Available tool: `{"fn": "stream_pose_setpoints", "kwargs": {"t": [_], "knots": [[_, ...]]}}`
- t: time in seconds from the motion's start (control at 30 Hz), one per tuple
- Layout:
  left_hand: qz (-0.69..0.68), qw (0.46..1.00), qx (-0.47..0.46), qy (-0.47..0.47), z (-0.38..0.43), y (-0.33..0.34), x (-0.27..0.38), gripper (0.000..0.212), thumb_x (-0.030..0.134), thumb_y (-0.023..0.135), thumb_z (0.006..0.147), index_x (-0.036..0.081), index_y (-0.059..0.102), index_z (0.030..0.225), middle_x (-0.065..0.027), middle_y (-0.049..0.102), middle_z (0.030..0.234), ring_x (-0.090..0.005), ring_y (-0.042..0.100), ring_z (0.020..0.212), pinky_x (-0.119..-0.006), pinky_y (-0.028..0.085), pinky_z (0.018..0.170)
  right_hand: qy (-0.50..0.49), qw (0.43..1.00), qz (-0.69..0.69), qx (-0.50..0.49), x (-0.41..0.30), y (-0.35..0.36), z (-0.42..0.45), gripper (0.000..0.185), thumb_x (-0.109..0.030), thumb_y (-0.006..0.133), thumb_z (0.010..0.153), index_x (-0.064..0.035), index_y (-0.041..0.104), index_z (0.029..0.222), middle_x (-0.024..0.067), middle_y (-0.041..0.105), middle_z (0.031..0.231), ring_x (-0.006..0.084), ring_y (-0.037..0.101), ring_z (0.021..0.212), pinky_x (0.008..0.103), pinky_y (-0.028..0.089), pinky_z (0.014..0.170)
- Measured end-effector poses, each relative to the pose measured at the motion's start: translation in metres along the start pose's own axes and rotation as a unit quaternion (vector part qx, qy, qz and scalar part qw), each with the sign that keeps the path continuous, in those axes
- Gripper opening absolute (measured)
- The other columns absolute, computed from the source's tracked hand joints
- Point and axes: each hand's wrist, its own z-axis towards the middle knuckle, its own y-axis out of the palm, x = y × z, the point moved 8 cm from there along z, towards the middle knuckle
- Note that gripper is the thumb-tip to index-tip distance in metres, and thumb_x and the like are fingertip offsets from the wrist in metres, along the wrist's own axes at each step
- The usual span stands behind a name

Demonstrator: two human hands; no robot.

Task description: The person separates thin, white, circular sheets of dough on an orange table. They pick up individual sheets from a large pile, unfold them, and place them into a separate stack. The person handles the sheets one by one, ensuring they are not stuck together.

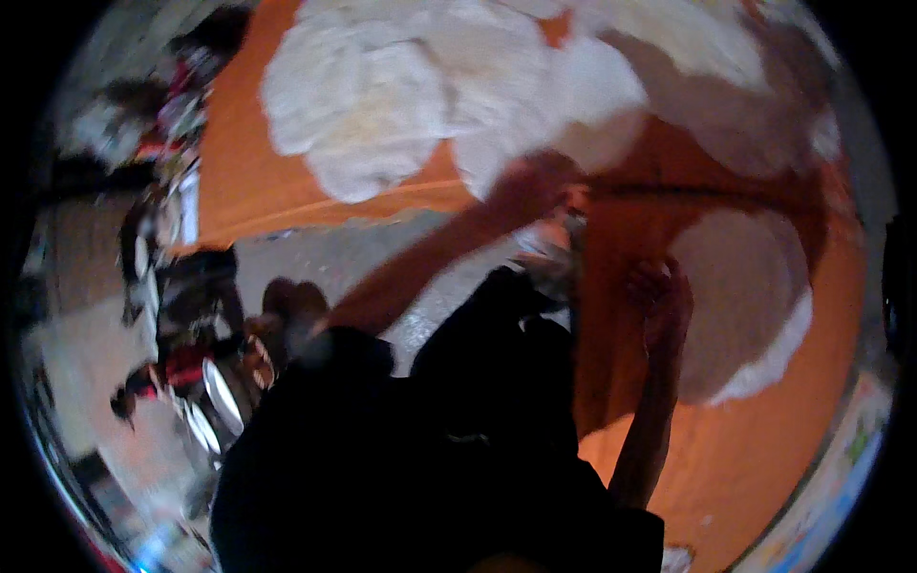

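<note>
Several thin round white sheets, like flatbreads or dough rounds [365,114], lie overlapping on an orange cloth [243,172] at the top of the view. My left hand [544,179] is over the cloth's near edge, by the lowest of those rounds; its fingers are blurred, and whether it grips anything is unclear. To the right, a stack or single large round [738,308] rests on the orange cloth, mostly in shadow. My right hand [663,286] is at that round's left edge, fingers bent, and the contact is too blurred to judge.
A grey floor [322,265] shows between the cloth's two arms. At the lower left, a person in red and dark clothing [186,364] is near white round plates or trays [223,397]. Mixed items [172,122] lie beyond the cloth's left edge. A patterned mat [838,473] borders the lower right.
</note>
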Motion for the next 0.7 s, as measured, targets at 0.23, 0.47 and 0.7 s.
{"fn": "stream_pose_setpoints", "kwargs": {"t": [0.23, 0.47, 0.7], "knots": [[0.009, 0.989, -0.128, -0.078, -0.059, 0.047, 0.072, 0.023, 0.016, 0.061, 0.073, 0.004, 0.061, 0.092, -0.0118, 0.061, 0.087, -0.0278, 0.062, 0.081, -0.039, 0.053, 0.062, 0.030, 0.995, -0.094, -0.017, 0.067, 0.041, 0.088, 0.056, -0.038, 0.062, 0.089, 0.0002, 0.050, 0.129, 0.0191, 0.059, 0.120, 0.0343, 0.062, 0.097, 0.0431, 0.052, 0.083], [0.027, 0.988, -0.106, -0.112, -0.073, 0.049, 0.026, 0.023, 0.016, 0.062, 0.071, 0.004, 0.064, 0.091, -0.0101, 0.060, 0.090, -0.0268, 0.059, 0.085, -0.038, 0.052, 0.064, -0.494, 0.623, -0.600, -0.082, -0.007, -0.008, 0.111, 0.042, -0.025, 0.061, 0.088, 0.0062, 0.057, 0.115, 0.0170, 0.063, 0.110, 0.0282, 0.064, 0.091, 0.0369, 0.054, 0.075], [0.145, 0.945, 0.210, -0.203, -0.106, -0.033, -0.123, 0.039, 0.022, 0.062, 0.075, 0.007, 0.060, 0.111, -0.0127, 0.055, 0.120, -0.0319, 0.051, 0.111, -0.047, 0.044, 0.089, -0.455, 0.631, -0.629, -0.004, -0.141, -0.052, 0.100, 0.048, -0.033, 0.054, 0.094, 0.0052, 0.053, 0.123, 0.0166, 0.061, 0.114, 0.0245, 0.062, 0.098, 0.0380, 0.055, 0.078]]}}
